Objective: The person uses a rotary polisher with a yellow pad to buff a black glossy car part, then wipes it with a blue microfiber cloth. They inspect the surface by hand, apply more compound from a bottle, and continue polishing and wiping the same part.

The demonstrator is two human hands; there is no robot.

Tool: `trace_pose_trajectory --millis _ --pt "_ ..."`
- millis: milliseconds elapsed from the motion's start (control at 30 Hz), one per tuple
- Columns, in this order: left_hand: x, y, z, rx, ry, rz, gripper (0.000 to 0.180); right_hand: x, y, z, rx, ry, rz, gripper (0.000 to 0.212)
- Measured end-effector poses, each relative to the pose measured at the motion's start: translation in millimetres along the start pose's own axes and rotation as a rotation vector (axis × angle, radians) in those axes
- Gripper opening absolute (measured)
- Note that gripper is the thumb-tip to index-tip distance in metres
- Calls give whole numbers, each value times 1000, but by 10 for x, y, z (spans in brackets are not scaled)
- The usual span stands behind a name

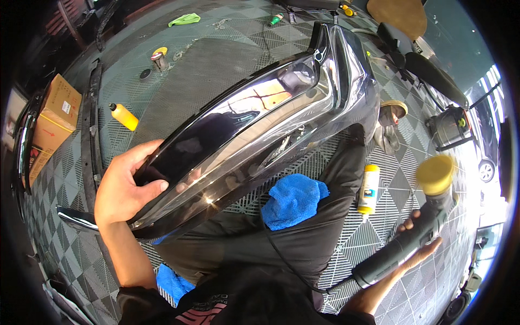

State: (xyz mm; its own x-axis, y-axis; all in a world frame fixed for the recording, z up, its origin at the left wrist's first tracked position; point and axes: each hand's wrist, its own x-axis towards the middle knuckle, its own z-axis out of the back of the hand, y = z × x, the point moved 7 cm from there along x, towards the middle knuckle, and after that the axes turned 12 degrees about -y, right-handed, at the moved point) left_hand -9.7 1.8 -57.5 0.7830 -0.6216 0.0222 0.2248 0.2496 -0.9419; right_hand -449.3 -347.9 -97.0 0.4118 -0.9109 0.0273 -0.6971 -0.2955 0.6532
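Observation:
A long glossy black car bumper (249, 130) lies slantwise across my lap, its far end raised at the upper right. My left hand (127, 187) grips the near left end, with the thumb on top and the fingers curled round the edge. Off to the right, away from the bumper, my right hand (420, 246) holds a black corded polisher (398, 249). The polisher's round yellow foam pad (435, 174) points up and is slightly blurred. A blue microfiber cloth (294, 201) rests on my leg beside the bumper.
A yellow-capped bottle (369, 189) lies right of my knee. Another yellow bottle (124, 117) and a cardboard box (56, 122) are at left. The polisher's cord (281, 257) crosses my lap. A second blue cloth (174, 284) lies near my left hip. A wheeled stool (433, 76) stands far right.

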Motion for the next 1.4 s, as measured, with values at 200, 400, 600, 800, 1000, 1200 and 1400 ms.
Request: trace_pose_trajectory --millis 200,400,600,800,1000,1200,1400 --pt "147 -17 -116 291 -78 -5 36 41 81 499 154 8 48 80" --pt "224 -187 -127 329 -159 -71 28 24 284 979 84 -100 142 76" --pt "218 -247 24 147 -170 -71 33 -29 299 1397 -32 -396 175 66" --pt "113 -310 294 172 -236 -80 33 -303 -55 1608 -377 -634 274 64" --pt "36 -573 226 99 -259 -134 34 -628 -376 1704 -261 -814 183 59" --pt "-141 -655 257 157 -320 -167 34 -819 -620 2434 -318 -757 193 44" --pt "-224 -783 168 301 -346 -240 34 -961 -739 2835 -737 -836 250 39"
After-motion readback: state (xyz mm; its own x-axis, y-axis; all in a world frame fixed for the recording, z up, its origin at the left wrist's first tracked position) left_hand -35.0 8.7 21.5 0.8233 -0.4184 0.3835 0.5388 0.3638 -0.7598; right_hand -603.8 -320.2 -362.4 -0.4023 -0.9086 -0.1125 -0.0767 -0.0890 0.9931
